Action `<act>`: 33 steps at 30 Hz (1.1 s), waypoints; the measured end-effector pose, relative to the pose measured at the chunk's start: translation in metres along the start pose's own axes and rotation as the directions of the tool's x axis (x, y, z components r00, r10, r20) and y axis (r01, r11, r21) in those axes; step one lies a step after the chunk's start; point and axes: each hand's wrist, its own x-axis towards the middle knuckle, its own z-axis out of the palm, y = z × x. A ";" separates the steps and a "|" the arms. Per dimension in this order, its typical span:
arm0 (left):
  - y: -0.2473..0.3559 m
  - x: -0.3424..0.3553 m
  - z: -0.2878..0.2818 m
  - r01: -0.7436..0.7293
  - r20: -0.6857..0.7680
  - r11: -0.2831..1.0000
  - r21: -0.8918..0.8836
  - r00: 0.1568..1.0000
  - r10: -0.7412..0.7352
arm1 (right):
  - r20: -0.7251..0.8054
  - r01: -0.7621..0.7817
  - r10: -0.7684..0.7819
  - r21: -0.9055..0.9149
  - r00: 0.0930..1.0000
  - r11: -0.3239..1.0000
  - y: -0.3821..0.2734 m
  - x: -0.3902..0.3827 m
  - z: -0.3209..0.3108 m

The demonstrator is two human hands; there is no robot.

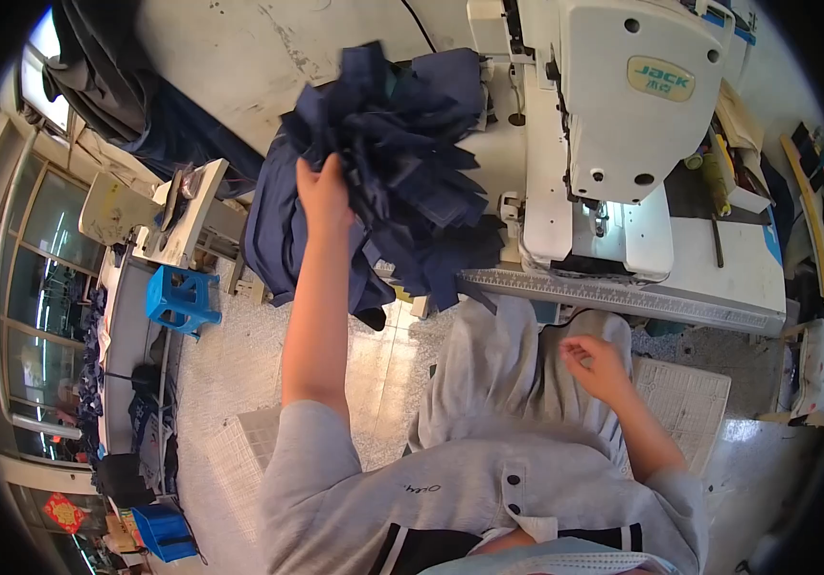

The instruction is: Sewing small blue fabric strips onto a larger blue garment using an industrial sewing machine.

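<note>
Near twelve o'clock, at the front edge of the bench (pixel 743 266), a loose bundle of dark blue cloth pieces (pixel 407 168) spreads out in a ruffle of corners and overlapping flaps. The person's left hand (pixel 324 192) reaches up to its eleven o'clock side, thumb and fingers closed on the edge of the bundle (part of the grip is buried in the folds). The right hand (pixel 594 366) sits apart, toward four o'clock, over the lap of the grey trousers (pixel 489 359); its fingers are half curled and loose, and I see nothing in them.

Just beyond the bundle toward ten o'clock, a broader dark blue cloth (pixel 273 225) drapes down over the bench edge. A ruler strip (pixel 623 290) runs along the front from the cloth toward three o'clock. Between one and two stands a white sewing machine (pixel 623 105), its light glowing around the needle. Past it, at two, I notice a yellow-green thread cone (pixel 720 182). Dark garments (pixel 144 86) hang in a heap at ten. Farther off, a blue plastic stool (pixel 180 299) stands on the floor at nine, and a blue bin (pixel 165 534) sits between seven and eight.
</note>
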 end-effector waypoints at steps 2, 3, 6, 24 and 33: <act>0.027 -0.017 -0.011 0.051 -0.064 0.962 -0.268 0.995 -0.071 | 0.123 0.025 -0.048 0.182 0.991 0.983 -0.024 0.015 0.012; 0.036 -0.022 -0.032 0.073 0.030 0.964 -0.256 0.997 -0.067 | 0.126 0.027 -0.053 0.198 0.991 0.980 -0.031 0.031 0.031; 0.060 -0.059 -0.027 0.032 0.051 0.945 -0.324 0.999 -0.016 | 0.151 0.046 -0.120 0.422 0.981 0.905 -0.041 0.061 0.071; 0.083 -0.125 -0.086 0.185 0.087 0.961 -0.203 0.981 -0.171 | 0.256 0.228 -0.231 0.042 0.939 0.973 -0.103 0.165 0.182; 0.084 -0.138 -0.103 0.234 0.097 0.948 -0.214 0.971 -0.218 | 0.247 0.328 -0.474 0.460 0.845 0.825 -0.090 0.176 0.193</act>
